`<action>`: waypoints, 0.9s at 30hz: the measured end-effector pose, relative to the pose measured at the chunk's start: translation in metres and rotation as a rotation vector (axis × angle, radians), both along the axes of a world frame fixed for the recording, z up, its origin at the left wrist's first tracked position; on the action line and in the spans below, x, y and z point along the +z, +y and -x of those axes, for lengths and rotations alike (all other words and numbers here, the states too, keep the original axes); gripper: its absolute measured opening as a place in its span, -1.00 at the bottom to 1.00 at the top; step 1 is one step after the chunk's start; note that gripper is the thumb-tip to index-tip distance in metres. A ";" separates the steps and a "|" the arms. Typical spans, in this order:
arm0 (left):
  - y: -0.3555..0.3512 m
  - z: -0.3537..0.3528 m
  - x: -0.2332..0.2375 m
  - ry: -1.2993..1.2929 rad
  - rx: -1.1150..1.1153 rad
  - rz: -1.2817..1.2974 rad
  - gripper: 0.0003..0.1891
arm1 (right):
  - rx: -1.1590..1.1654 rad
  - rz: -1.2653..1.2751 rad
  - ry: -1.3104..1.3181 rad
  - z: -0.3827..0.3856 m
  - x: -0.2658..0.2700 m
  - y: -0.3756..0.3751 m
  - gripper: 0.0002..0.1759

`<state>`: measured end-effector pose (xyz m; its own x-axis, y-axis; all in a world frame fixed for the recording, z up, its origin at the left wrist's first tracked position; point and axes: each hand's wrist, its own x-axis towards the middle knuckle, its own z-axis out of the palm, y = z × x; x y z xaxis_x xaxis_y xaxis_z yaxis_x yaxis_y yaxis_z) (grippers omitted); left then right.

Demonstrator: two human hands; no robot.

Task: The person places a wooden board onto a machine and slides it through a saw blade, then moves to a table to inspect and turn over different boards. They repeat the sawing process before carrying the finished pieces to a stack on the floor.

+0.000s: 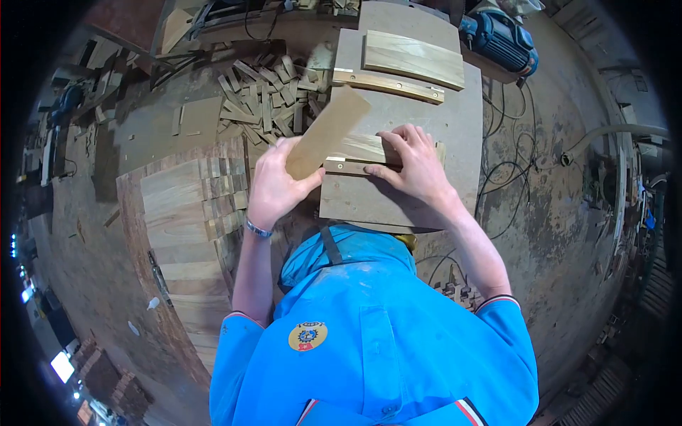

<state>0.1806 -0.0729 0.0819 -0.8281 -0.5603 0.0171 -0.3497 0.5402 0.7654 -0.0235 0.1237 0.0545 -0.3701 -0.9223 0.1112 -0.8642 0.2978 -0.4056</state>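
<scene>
My left hand [273,181] is closed around the lower end of a flat tan wooden board [332,126], which slants up and to the right over the worktable's left edge. My right hand [420,165] rests over a short wooden piece [362,148] on the worktable [369,202]. Its fingers curl over the far edge and its thumb presses the near side, by a narrow strip with a screw hole [344,167]. The palm hides the right part of that piece. Farther back lie a second strip with screws [391,85] and a pale wooden plank [414,59].
A heap of wood offcuts [266,96] lies left of the worktable. Stacked boards [174,213] stand at lower left. A blue electric motor [501,42] sits at the back right, with black cables [522,160] on the floor and a hose [604,136] farther right.
</scene>
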 end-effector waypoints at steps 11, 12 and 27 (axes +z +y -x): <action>-0.044 0.127 -0.028 -0.038 -0.599 0.385 -0.40 | 0.103 0.416 0.034 -0.052 0.006 0.020 -0.50; -0.040 0.134 -0.028 -0.052 -0.637 0.368 -0.40 | 0.112 0.420 0.010 -0.056 0.004 0.025 -0.52; -0.003 0.131 -0.062 0.450 -0.322 0.388 -0.67 | 0.014 0.021 0.203 -0.006 -0.006 -0.003 0.55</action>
<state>0.0496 -0.0764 0.0195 -0.8179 -0.1709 0.5493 0.1816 0.8293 0.5285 -0.0179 0.1210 0.0483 -0.3256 -0.9237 0.2019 -0.9327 0.2787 -0.2289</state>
